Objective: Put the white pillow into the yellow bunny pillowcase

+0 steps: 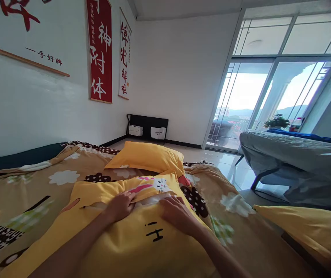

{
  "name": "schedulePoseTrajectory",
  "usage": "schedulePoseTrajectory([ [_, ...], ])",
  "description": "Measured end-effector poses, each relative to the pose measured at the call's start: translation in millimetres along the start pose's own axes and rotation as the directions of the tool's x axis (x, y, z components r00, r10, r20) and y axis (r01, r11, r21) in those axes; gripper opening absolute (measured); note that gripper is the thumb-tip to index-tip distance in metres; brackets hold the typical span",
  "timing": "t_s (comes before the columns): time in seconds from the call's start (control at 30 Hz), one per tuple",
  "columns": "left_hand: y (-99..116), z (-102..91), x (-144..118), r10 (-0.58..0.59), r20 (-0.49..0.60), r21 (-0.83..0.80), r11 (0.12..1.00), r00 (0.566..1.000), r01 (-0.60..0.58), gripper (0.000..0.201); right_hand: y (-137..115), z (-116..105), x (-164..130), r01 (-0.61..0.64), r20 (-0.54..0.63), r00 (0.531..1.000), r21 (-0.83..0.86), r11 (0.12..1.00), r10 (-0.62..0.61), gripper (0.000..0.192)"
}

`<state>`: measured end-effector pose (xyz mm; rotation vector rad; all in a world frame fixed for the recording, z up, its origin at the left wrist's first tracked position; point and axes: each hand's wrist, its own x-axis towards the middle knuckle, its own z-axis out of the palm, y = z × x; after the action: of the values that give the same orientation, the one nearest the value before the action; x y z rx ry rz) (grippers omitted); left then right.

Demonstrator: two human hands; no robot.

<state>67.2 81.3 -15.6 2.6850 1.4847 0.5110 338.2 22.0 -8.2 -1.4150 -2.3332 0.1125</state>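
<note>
Fingers (127, 197) of the left hand (120, 206) and the right hand (177, 214) are lying spread, pressing the yellow pillowcase (130, 239) near on the bed (15, 204); the white pillow (151, 200) is still showing at its opening.

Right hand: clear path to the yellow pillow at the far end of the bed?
Probably yes. The right hand rests on the yellow quilt; only low bedding lies between it and the yellow pillow, though it may need a lean forward.

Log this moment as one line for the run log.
left hand: flat on yellow pillowcase, open | right hand: flat on it, open | yellow pillow beyond | all on patterned bedspread
</note>
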Motion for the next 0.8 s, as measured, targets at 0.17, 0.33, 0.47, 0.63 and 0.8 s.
schedulePoseTrajectory([
  [0.17, 8, -14.6, 1, 0.017, 0.051, -0.067, 0.998, 0.999, -0.014, 0.026, 16, 15, -21, -0.138, -0.165, 0.975, 0.071, 0.988, 0.148, 0.042],
  [0.33, 13, -28.2, 1, -0.025, 0.281, -0.032, 0.999, 0.959, 0.036, 0.053, 16, -5, -42, -0.035, -0.260, 0.965, 0.051, 0.998, 0.047, 0.036],
  [0.47, 23, -34.8, 5, -0.115, 0.390, 0.130, 0.989, 0.914, 0.069, 0.052, 8, -29, -73, -0.046, 0.077, 0.996, 0.057, 0.997, 0.042, 0.035],
  [0.63, 86, -48.7, 1, -0.065, 0.318, 0.326, 0.944, 0.946, -0.045, 0.024, 1, -34, -104, -0.046, 0.271, 0.961, -0.063, 0.997, 0.061, 0.012],
  [0.8, 169, -42.4, -7, 0.736, 0.334, 0.028, 0.617, 0.590, -0.786, 0.011, 2, -32, -131, 0.041, 0.310, 0.951, -0.129, 0.991, 0.001, 0.012],
])
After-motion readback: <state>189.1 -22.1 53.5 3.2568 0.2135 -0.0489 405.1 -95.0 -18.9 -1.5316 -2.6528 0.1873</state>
